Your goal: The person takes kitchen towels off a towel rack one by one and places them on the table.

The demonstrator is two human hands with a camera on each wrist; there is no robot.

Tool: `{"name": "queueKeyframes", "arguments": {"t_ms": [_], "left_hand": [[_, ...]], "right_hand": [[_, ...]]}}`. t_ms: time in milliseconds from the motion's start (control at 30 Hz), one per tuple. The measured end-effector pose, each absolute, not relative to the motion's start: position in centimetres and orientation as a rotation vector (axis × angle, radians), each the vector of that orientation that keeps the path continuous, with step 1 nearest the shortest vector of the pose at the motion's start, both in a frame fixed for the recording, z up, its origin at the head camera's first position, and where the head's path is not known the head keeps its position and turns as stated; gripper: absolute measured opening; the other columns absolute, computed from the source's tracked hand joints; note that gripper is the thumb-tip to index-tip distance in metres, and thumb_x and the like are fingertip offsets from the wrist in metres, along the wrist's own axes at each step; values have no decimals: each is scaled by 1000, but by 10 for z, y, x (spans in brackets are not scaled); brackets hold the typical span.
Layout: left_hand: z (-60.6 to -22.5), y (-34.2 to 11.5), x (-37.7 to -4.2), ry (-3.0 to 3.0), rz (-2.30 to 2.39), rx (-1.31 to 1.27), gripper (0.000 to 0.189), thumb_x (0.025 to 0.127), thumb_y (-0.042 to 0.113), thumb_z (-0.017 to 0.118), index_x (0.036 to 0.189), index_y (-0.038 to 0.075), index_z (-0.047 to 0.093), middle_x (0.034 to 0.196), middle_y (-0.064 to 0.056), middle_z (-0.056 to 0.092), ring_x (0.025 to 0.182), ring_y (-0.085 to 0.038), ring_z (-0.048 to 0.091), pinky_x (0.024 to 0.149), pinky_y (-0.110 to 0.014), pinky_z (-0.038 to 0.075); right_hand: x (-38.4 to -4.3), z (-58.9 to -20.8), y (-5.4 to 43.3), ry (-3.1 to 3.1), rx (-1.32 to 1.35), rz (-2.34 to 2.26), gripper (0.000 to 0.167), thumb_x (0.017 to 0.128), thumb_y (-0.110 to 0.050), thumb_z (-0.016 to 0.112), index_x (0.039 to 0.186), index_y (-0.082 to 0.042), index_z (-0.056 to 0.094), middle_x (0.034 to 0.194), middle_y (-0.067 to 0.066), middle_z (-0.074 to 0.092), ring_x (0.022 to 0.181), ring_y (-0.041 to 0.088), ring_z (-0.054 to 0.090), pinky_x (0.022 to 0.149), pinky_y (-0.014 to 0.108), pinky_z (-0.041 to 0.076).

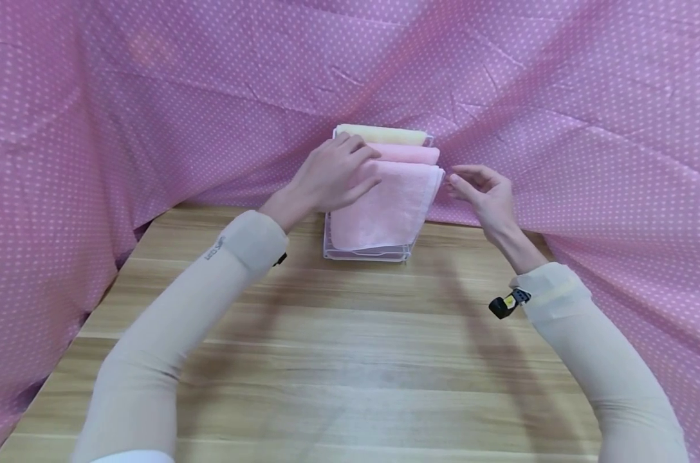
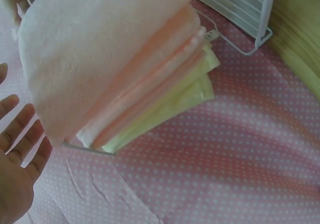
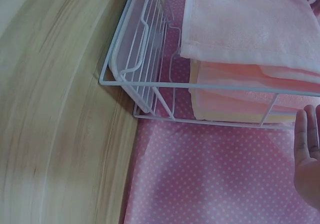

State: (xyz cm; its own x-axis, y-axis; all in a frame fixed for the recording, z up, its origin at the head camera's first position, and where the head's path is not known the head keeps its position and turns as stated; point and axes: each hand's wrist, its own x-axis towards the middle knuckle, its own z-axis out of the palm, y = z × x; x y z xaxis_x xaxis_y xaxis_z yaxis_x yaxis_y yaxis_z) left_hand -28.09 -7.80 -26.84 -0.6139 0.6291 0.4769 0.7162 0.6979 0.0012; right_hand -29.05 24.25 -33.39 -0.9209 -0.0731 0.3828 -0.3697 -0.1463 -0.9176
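Observation:
A light pink towel (image 1: 385, 202) hangs folded over the front of a white wire rack (image 1: 364, 257). Behind it lie a second pink towel (image 1: 410, 154) and a pale yellow towel (image 1: 385, 134). My left hand (image 1: 332, 170) is at the pink towels' left end, its fingers spread along the edge in the left wrist view. On the other side, my right hand (image 1: 489, 199) is beside the front towel's upper right corner. Its fingers (image 3: 301, 134) look extended in the right wrist view, next to the rack's side rail, with nothing held.
The rack stands at the far edge of a wooden table (image 1: 350, 360). Pink polka-dot cloth (image 1: 240, 96) hangs behind and along both sides. A black wrist camera (image 1: 503, 305) sticks out from the right sleeve.

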Motion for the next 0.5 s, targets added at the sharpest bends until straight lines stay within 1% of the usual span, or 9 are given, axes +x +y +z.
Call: {"name": "queueKeyframes", "arguments": {"t_ms": [133,333,500], "left_hand": [[-268,-67,-288,-2507,-294,-1028,43,105,41,62,132,10,70,126,-13,69,117,-31,63,102,-43,55],[-272,-56,-294,-2534,-348,-1020,41,105,41,62,131,10,70,121,-13,69,112,-30,63,94,-41,57],[-274,-51,-298,-2551,-367,-1016,38,106,39,62,129,10,70,119,-12,68,109,-28,61,92,-39,55]], "right_hand": [[-295,-333,238,-1904,499,2200,15,96,1,74,110,-2,76,95,3,81,79,12,78,79,26,65],[-299,-333,234,-1907,481,2222,13,96,2,73,107,-3,76,93,3,80,77,16,78,78,27,65],[-301,-334,231,-1909,487,2243,12,96,2,73,107,-2,76,93,3,80,77,16,78,77,26,65]]}}
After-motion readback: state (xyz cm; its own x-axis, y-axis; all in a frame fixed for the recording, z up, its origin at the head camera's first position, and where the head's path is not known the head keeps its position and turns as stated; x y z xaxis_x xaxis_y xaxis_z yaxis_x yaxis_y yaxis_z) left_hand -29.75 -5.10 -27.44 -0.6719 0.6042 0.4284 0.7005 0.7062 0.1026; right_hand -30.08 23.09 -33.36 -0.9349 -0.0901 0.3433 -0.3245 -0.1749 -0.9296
